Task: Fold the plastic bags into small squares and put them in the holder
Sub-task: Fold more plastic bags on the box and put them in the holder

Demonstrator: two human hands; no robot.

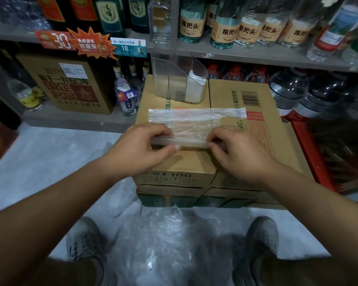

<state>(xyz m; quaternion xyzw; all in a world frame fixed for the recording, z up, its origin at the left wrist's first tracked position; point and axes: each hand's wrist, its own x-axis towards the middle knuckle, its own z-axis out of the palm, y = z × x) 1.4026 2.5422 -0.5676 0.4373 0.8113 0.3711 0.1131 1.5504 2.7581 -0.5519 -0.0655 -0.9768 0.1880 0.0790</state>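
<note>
Both hands — left (141, 146), right (234, 150) — pinch the bag's (196, 120) near fold on box (277, 145); holder (174, 85) at 12 o'clock.

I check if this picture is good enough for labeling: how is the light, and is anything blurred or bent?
Head view: dim, darkest at the corners; the wide lens bends the shelf edge; the plastic bag, pinched by the left hand and right hand, is see-through with faint sheen; the loose bags on the floor look soft.
</note>
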